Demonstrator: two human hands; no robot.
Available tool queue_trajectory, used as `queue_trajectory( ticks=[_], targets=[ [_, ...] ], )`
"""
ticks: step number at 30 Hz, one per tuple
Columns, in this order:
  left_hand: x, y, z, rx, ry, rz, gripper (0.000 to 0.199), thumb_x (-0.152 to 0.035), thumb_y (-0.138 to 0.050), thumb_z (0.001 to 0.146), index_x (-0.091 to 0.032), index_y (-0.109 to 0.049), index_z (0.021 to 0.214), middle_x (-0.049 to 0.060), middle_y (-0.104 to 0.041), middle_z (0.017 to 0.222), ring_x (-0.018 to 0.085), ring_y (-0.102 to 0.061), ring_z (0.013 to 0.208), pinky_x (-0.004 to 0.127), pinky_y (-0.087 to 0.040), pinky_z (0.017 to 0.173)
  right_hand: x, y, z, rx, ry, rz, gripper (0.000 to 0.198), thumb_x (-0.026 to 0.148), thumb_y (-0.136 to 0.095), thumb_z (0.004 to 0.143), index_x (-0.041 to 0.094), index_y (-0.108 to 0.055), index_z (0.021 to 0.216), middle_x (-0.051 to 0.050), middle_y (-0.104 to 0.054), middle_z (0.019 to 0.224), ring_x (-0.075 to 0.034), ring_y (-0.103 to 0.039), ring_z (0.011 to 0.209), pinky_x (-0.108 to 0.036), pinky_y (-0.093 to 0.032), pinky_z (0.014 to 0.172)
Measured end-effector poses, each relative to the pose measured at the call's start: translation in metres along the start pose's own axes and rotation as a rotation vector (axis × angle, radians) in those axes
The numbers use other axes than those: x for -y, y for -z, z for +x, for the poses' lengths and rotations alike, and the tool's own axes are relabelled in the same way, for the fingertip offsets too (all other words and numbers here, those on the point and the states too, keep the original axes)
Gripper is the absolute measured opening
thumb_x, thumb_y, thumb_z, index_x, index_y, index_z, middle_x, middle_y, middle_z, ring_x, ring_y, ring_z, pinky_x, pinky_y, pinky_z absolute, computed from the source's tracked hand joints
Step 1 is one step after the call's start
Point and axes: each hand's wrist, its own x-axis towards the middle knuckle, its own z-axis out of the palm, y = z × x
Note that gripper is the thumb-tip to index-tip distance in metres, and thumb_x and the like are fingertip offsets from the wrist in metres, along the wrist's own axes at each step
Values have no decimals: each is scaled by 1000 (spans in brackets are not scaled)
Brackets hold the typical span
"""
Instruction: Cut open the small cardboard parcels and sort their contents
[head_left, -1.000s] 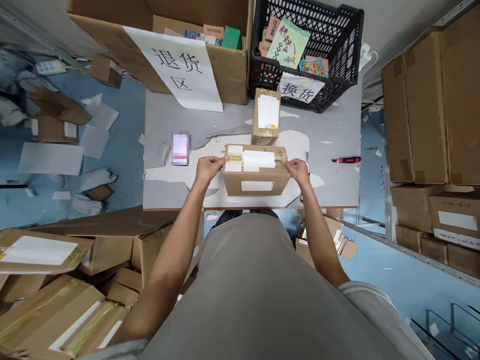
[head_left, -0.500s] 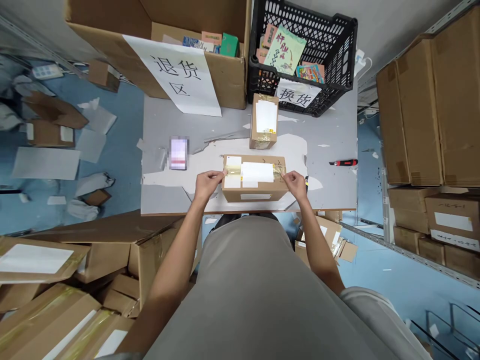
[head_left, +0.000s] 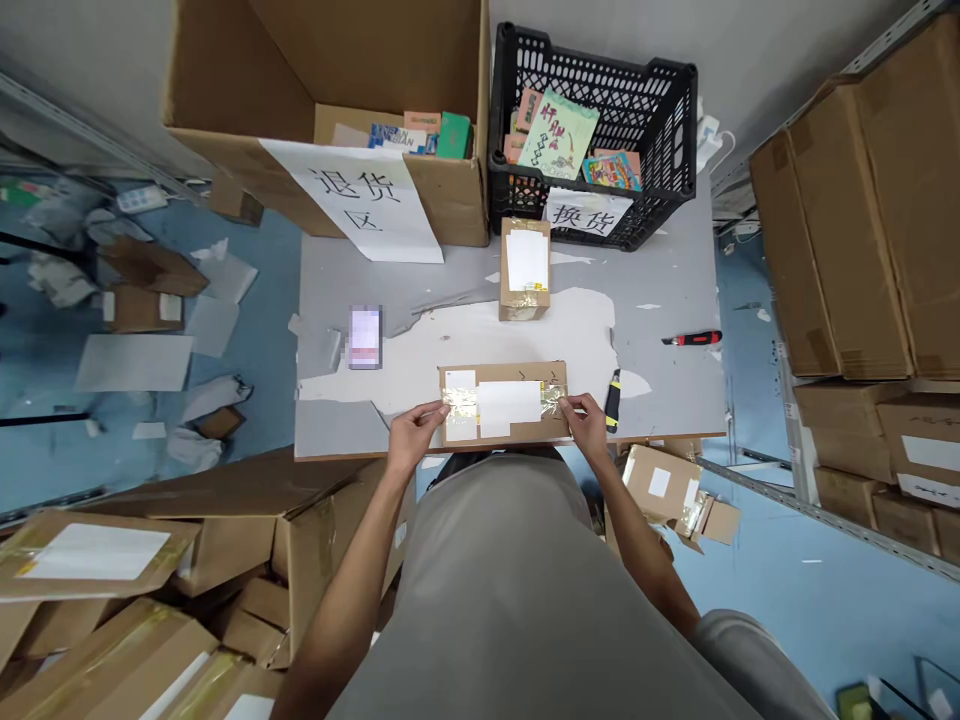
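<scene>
A taped cardboard box (head_left: pixel 510 402) with white labels on top lies at the table's front edge, close to my body. My left hand (head_left: pixel 414 435) grips its left end, the fingertips at the clear tape. At the opposite end my right hand (head_left: pixel 587 422) holds the box with thumb and fingers. Just right of that hand lies a yellow and black utility knife (head_left: pixel 613 400). A smaller taped box (head_left: pixel 525 270) with a white label stands farther back on the table.
At the back are a large open carton (head_left: pixel 457 195) and a black plastic crate (head_left: pixel 679 140), both holding booklets. A phone (head_left: pixel 365 337) lies left on the table (head_left: pixel 450 335), a red and black utility knife (head_left: pixel 694 339) right. Cartons (head_left: pixel 862 220) fill the right-hand shelf; more boxes (head_left: pixel 97 550) pile up lower left.
Both hands have drawn the labelled box toward me, to the table's front edge, and its top now faces the camera more. The yellow and black knife has come into fuller view.
</scene>
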Motion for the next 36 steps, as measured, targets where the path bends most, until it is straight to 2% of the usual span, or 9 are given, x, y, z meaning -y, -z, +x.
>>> queue_trajectory(
  ticks=[2, 5, 9, 13, 17, 21, 31, 34, 36],
  targets=[
    [-5, 1, 9, 33, 14, 37, 74, -77, -95, 63, -17, -86, 105, 16, -88, 104, 38, -84, 109, 53, -65, 109, 0, 1, 10, 21, -4, -14, 62, 85, -66, 95, 24, -75, 91, -10, -81, 99, -28, -79, 96, -42, -69, 86],
    [-21, -6, 23, -22, -112, 111, 72, -65, -94, 73, -17, -80, 124, 20, -83, 132, 39, -78, 130, 57, -58, 122, 1, 6, 36, 24, -10, -14, 68, 91, -65, 93, 23, -76, 94, -14, -84, 99, -32, -81, 98, -48, -71, 91],
    [-67, -44, 60, -69, -400, 168, 74, -57, -84, 90, -21, -68, 152, 20, -64, 167, 39, -59, 159, 58, -44, 136, 17, 4, 95, 13, 15, 50, 86, 92, -68, 91, 19, -78, 134, -23, -78, 144, -37, -80, 122, -53, -69, 103],
    [-119, -100, 118, 99, -288, 73, 82, -49, -86, 89, -16, -61, 160, 26, -52, 177, 44, -58, 159, 58, -48, 131, 48, -25, 164, 159, -22, 154, 102, 88, -71, 93, 19, -60, 167, -23, -52, 179, -38, -70, 147, -51, -61, 120],
    [-147, -141, 153, 254, -248, -4, 75, -47, -88, 84, -16, -69, 149, 24, -66, 165, 42, -65, 151, 56, -50, 128, 73, -59, 203, 281, -13, 213, 85, 77, -67, 100, 18, -66, 161, -17, -68, 166, -34, -69, 150, -48, -52, 130],
    [-145, -161, 150, 308, -301, -40, 69, -45, -90, 78, -15, -73, 138, 21, -75, 153, 39, -71, 142, 54, -51, 128, 67, -63, 199, 293, 20, 228, 68, 71, -65, 104, 25, -68, 155, -10, -77, 155, -30, -75, 141, -48, -53, 128],
    [-159, -240, 130, 445, -293, -71, 68, -37, -91, 79, -16, -72, 141, 21, -73, 157, 38, -73, 142, 52, -54, 126, 43, 5, 205, 128, -40, 247, 93, 84, -64, 98, 26, -59, 169, -12, -70, 164, -35, -70, 147, -51, -54, 128],
    [-163, -245, 118, 426, -282, -47, 71, -38, -88, 84, -15, -69, 148, 24, -70, 161, 41, -68, 151, 55, -50, 130, 37, 19, 200, 141, -110, 230, 103, 85, -68, 94, 24, -52, 175, -13, -59, 175, -36, -64, 156, -53, -50, 132],
    [-156, -229, 105, 370, -286, -9, 80, -41, -88, 87, -14, -64, 158, 26, -60, 171, 44, -57, 161, 57, -42, 137, 23, 24, 181, 122, -159, 204, 113, 89, -72, 89, 24, -48, 178, -16, -48, 183, -37, -58, 162, -52, -45, 136]
  ],
)
